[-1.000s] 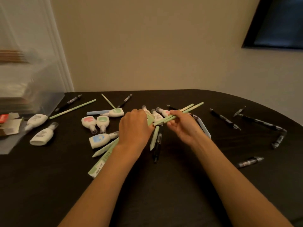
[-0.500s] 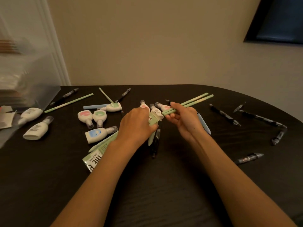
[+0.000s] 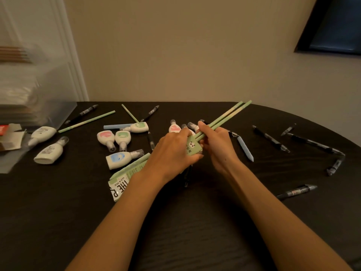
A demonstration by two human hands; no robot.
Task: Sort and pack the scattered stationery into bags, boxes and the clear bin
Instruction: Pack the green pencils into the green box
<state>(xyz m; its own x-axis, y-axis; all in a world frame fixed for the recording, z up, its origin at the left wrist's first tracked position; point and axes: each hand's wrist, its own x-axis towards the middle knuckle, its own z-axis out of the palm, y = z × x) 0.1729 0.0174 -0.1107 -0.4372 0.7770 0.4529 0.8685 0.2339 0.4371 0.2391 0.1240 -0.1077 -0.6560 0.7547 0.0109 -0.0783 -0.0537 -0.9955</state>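
My left hand (image 3: 172, 153) grips a long green pencil box (image 3: 192, 147) with a panda print; its far end lies under my forearm near a printed label (image 3: 119, 187). My right hand (image 3: 214, 141) pinches two green pencils (image 3: 226, 117) whose lower ends sit at the box's open mouth, their tips slanting up and to the right. More green pencils (image 3: 88, 119) lie on the dark table (image 3: 58, 222) to the left. A clear bin (image 3: 35, 106) stands at the far left, blurred.
Several white correction-fluid bottles (image 3: 117, 157) lie left of my hands. Black pens (image 3: 271, 140) are scattered at the right, one (image 3: 297, 191) near my right forearm. A pale blue pen (image 3: 245, 148) lies beside my right hand. Paper scraps (image 3: 11, 137) sit by the bin.
My right hand has lifted the two green pencils steeper and brought their ends to the box mouth. My left hand has raised and turned the box end, showing its panda print.
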